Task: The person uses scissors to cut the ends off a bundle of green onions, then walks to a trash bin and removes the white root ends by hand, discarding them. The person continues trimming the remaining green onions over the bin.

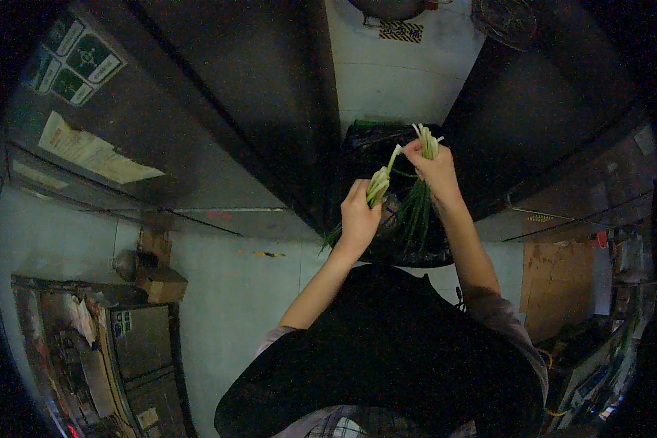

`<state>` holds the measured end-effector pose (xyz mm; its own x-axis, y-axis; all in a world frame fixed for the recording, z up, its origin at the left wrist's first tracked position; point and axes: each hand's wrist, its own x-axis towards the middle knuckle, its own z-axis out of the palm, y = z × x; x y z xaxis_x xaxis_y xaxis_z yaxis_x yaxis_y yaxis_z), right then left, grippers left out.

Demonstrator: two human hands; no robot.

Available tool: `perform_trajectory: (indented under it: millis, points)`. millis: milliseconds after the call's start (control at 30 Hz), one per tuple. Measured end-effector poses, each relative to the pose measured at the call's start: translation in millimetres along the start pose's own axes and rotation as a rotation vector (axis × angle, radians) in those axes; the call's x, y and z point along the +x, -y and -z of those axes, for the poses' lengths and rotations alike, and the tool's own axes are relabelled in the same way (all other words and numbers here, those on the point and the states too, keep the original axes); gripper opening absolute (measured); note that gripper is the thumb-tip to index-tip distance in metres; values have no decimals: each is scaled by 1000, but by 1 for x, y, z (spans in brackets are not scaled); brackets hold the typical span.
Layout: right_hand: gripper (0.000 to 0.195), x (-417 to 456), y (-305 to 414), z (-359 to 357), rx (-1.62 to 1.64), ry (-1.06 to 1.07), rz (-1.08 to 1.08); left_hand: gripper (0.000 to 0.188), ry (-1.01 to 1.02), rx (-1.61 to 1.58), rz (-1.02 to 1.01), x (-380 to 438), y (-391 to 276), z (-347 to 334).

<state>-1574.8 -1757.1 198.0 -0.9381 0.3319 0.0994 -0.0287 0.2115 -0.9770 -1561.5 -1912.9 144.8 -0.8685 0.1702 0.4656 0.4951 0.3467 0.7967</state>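
Note:
My left hand [361, 211] is closed round a bunch of green onions [378, 186], pale ends up, with green tips sticking out below towards the left. One stalk [395, 156] rises from that bunch towards the fingers of my right hand [430, 161]. A second bunch of green onions [428, 141] is gripped in my right hand, its dark green leaves [414, 219] hanging down. Both hands are over a bin or container lined with a black plastic bag [369, 137]. What lies inside the bag is mostly too dark to tell.
Dark, flat-sided units [252, 82] [547, 109] flank the bag on both sides. A cardboard box [161, 283] sits on a cabinet [142, 339] at the lower left. A brown board [558, 284] stands at the right. Yellow-black marking [401, 32] is on the floor ahead.

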Motion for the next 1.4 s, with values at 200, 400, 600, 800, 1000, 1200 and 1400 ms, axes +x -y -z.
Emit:
perform_trajectory:
  millis: [200,400,600,800,1000,1200,1400]
  points:
    - [13,8,10,10,60,-68,-32,26,-11,10,-17,-2,-1,3]
    - [19,23,9,30,-138,-170,72,17,-5,-74,59,-3,0,3]
    - [27,35,-6,32,-529,-23,114,14,63,-455,344,-1,4,5]
    - [29,29,-13,27,-574,-77,265,14,100,-801,493,1,5,8]
    - [32,30,11,20,-830,-21,91,14,125,-917,539,2,4,10]
    - [25,40,-12,22,-722,-100,231,14,125,-935,571,2,4,4]
    - [24,28,9,23,-269,178,181,14,151,-1010,582,3,3,4]
